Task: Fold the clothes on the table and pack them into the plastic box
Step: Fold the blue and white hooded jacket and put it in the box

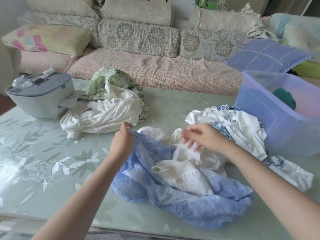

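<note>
Blue garment (181,205) lies crumpled on the table (52,179), plastic box (277,129) at its two o'clock. Left hand (123,138) pinches the eleven o'clock edge; right hand (205,135) blurred, grip undetermined. Judged light, limp: hold hems.

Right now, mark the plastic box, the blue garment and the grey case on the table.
plastic box (280,135), head view, on its near wall.
blue garment (190,210), head view, on its crumpled near part.
grey case (39,103), head view, on its front side.
</note>
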Motion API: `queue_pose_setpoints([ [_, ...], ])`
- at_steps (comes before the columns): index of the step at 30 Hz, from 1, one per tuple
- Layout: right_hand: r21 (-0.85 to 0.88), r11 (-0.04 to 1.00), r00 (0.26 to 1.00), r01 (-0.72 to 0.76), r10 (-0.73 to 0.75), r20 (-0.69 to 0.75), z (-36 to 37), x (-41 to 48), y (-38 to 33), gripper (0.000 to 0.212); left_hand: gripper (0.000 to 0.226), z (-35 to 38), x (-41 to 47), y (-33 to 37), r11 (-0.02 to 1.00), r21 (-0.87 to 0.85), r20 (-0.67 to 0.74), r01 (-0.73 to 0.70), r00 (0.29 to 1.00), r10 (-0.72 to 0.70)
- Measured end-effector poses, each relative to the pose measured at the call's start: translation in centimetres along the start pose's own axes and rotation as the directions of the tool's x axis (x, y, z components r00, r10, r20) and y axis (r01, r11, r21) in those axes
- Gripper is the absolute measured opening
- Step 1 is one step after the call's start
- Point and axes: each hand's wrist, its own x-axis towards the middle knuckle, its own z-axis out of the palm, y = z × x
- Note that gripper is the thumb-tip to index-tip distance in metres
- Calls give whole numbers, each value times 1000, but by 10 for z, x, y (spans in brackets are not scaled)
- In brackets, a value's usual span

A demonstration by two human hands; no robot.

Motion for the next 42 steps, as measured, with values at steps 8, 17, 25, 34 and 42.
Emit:
queue_pose_setpoints([
  [8, -467, 884, 984, 18, 68, 167, 61, 62, 7, 36, 47, -13, 6, 14, 853, -499, -117, -153, 987, 109],
  [17, 11, 980, 673, -198, 144, -726, -11, 82, 2, 37, 23, 1, -29, 21, 912, -133, -107, -388, 920, 376],
  [25, -440, 847, 953, -299, 240, -186, -23, 60, 6, 54, 87, 43, -47, 19, 974, 166, 327, -154, 941, 93],
  [34, -520, 843, 990, -141, 105, -98, 4, -5, 36, 46, 30, 0, -12, -35, 977, 159, -48, -142, 987, 152],
  [42, -230, 962, 979, 145, -106, 173, 56, -43, 0, 16, 64, -8, 6, -12, 952, 206, -177, -226, 948, 263],
])
